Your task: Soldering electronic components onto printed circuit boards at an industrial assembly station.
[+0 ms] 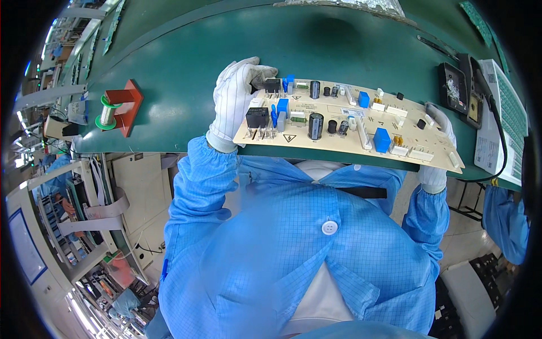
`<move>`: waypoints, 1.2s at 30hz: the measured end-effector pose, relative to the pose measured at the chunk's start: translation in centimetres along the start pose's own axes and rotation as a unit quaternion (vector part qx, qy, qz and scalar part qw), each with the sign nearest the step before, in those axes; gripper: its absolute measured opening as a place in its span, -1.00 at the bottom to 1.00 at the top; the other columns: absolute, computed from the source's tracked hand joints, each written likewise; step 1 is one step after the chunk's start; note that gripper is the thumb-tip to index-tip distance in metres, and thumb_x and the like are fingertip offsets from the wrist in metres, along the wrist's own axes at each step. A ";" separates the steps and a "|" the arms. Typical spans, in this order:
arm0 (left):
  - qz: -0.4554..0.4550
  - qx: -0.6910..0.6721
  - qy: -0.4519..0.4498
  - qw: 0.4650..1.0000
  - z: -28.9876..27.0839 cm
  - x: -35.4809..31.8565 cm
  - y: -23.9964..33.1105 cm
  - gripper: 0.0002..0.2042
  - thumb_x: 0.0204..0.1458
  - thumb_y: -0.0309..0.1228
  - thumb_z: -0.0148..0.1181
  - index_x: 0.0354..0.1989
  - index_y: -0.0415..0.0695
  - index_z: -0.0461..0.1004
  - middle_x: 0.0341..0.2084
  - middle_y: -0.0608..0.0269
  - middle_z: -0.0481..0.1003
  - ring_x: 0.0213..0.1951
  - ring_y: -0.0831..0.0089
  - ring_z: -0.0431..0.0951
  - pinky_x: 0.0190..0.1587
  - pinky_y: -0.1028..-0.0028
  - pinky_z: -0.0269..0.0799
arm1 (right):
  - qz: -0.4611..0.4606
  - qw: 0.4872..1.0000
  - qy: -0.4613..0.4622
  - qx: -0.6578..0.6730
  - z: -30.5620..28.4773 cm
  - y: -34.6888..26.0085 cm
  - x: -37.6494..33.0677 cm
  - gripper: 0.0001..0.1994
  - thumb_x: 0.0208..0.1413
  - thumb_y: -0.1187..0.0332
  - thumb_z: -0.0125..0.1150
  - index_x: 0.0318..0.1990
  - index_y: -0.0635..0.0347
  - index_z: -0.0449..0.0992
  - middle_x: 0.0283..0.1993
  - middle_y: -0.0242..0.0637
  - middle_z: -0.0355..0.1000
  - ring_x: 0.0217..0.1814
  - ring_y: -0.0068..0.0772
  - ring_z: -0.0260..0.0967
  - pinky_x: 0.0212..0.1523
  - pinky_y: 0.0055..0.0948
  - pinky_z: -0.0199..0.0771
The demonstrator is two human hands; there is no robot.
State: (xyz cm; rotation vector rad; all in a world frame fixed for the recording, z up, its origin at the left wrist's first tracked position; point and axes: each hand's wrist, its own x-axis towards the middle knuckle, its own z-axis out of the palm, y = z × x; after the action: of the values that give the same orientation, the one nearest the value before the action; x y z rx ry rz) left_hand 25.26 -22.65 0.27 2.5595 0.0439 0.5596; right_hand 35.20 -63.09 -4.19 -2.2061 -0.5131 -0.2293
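Note:
A wide cream circuit board [330, 131] is held up before me, its component side toward me and tilted. Two similar rows of parts sit on it, with black capacitors, blue blocks and white connectors. My left hand [236, 99], in a white striped glove, grips its left end, with fingers curled at the far left corner beside a black block. Around the right end closes my right hand [443, 127], also gloved; the board hides part of its fingers.
On the green bench [186, 73], a solder wire spool [107, 113] sits on a red stand [131, 107] at left. At right are a black soldering iron holder [468, 90] with a cable and a white box-like tray [499, 124]. Another person's blue sleeve [504, 223] shows at far right.

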 end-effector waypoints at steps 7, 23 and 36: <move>-0.046 -0.050 0.010 0.998 0.1 0.2 0.3 -0.73 -0.13 -0.38 0.37 -0.19 -0.03 0.60 -0.33 0.27 0.60 0.03 0.24 0.57 0.25 0.21 0.29 | -0.036 0.998 0.002 -0.048 0.0 -2.6 0.7 -0.57 0.17 0.23 0.21 0.15 0.23 0.47 0.19 -0.15 0.46 0.24 -0.22 0.41 0.29 -0.30 0.37; -0.175 -0.029 0.006 0.984 -0.3 0.4 2.0 -0.59 -0.10 -0.38 0.40 -0.01 -0.11 0.58 -0.30 0.21 0.57 -0.31 0.35 0.54 -0.14 0.39 0.50 | -0.123 0.988 -0.002 -0.088 -0.3 -2.9 1.2 -0.54 0.18 0.28 0.17 0.21 0.28 0.43 0.19 -0.09 0.46 0.24 -0.15 0.42 0.27 -0.27 0.37; -0.070 -0.067 0.059 0.994 0.6 0.0 0.0 -0.61 -0.06 -0.22 0.39 -0.07 -0.08 0.53 -0.37 0.27 0.55 -0.25 0.26 0.56 -0.13 0.30 0.45 | -0.100 0.988 -0.030 -0.113 -0.1 -2.6 0.7 -0.36 0.22 0.16 0.14 0.41 0.16 0.18 0.30 -0.07 0.36 0.26 -0.27 0.41 0.17 -0.39 0.49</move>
State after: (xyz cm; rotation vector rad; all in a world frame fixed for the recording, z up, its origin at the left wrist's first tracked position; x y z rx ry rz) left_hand 25.47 -22.96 -0.18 2.3689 0.2175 0.6360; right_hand 34.72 -61.50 -2.09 -2.3869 -0.7764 -0.3426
